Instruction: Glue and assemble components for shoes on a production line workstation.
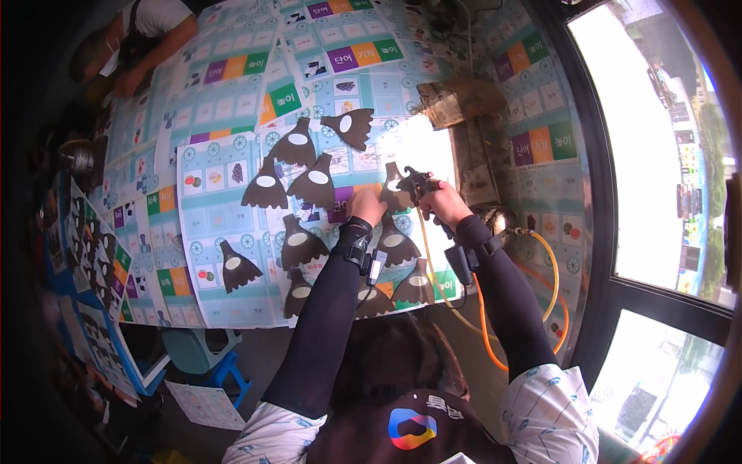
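Observation:
My right hand (444, 204) is wrapped round a dark spray gun (417, 185), its head turned left over a dark, fan-shaped cutout (397, 203) with a wavy edge. Close to that cutout's left side, my left hand (365, 206) has its fingers curled in. What they hold, if anything, is hidden. Several more dark cutouts of the same shape, most with a white oval, lie spread on the sheeted table; one cutout (311, 193) lies left of my left hand, and another cutout (399, 251) lies between my forearms.
Printed sheets (212, 298) cover the table and the wall. Orange and yellow hoses (555, 271) loop beside my right arm. A cardboard piece (448, 108) sits at the back right. Another person (158, 35) leans in at the far left. Trays of cutouts (100, 340) stand left; a window is right.

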`<action>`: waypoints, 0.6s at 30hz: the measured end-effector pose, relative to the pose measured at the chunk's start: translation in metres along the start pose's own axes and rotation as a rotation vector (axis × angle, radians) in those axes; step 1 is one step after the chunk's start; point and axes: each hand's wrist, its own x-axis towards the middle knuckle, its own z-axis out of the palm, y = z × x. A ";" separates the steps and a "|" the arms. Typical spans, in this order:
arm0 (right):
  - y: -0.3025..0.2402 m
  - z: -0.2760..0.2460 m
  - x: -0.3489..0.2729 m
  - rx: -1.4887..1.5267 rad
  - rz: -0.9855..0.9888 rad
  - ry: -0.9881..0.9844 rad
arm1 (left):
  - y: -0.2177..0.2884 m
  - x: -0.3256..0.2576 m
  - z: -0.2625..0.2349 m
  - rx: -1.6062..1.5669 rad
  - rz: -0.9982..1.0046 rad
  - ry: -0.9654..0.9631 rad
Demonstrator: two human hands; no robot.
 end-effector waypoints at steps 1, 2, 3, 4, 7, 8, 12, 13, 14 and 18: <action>0.000 0.000 0.000 0.003 -0.001 0.010 | 0.000 0.000 -0.001 -0.002 0.000 -0.011; 0.003 -0.002 0.001 0.001 -0.001 0.013 | 0.002 0.000 -0.002 -0.004 0.002 -0.011; 0.006 -0.006 0.004 -0.077 0.009 -0.001 | 0.005 -0.001 -0.002 -0.014 0.015 -0.015; 0.010 -0.009 0.006 -0.155 0.019 -0.014 | 0.007 -0.001 -0.003 -0.023 0.028 -0.018; -0.003 -0.005 0.000 -0.123 0.003 0.048 | 0.001 -0.001 -0.003 -0.027 -0.001 -0.040; -0.002 -0.007 0.001 -0.123 0.003 0.051 | 0.002 0.000 -0.003 -0.028 0.002 -0.041; 0.001 -0.011 0.004 -0.138 0.020 0.024 | 0.003 0.000 -0.003 -0.014 -0.007 -0.032; 0.000 -0.011 0.004 -0.133 0.042 0.044 | 0.003 -0.001 -0.002 -0.015 -0.016 -0.023; 0.000 -0.011 0.003 -0.132 0.043 0.045 | 0.004 -0.001 -0.003 -0.015 -0.015 -0.025; -0.004 -0.015 -0.001 -0.156 0.060 0.053 | 0.004 -0.001 -0.003 -0.016 -0.021 -0.032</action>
